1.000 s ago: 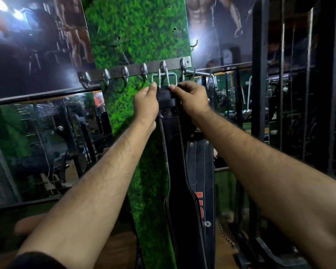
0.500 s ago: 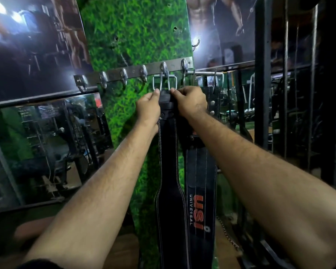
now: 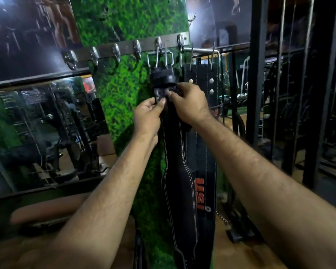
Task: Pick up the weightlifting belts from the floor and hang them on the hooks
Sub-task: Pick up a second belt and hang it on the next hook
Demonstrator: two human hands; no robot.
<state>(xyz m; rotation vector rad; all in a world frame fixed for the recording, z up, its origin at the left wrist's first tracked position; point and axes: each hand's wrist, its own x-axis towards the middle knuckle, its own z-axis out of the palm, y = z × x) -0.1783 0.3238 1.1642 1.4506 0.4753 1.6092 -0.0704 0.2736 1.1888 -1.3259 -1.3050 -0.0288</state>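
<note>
Now both my left hand (image 3: 147, 115) and right hand (image 3: 188, 105) pinch the black belt (image 3: 177, 171) just below its buckle (image 3: 160, 55), which sits on a hook (image 3: 159, 43), probably steadying it beside the hung lettered belt (image 3: 204, 152).

I take the hook rail (image 3: 124, 47) on the pillar (image 3: 124, 84) as my landmark. From its second hook from the right (image 3: 159, 44) a belt buckle (image 3: 160, 57) hangs, and the stitched belt (image 3: 179, 181) drops straight below it against the pillar. Just right of that, below the rail's end hook (image 3: 180, 40), a second belt (image 3: 204, 152) hangs, partly behind the first. My left hand (image 3: 146, 115) and right hand (image 3: 188, 105) meet on the stitched belt, a little below the rail. A mirror (image 3: 39, 133) lies below and left of the rail, a metal rack (image 3: 258, 74) to its right.
</note>
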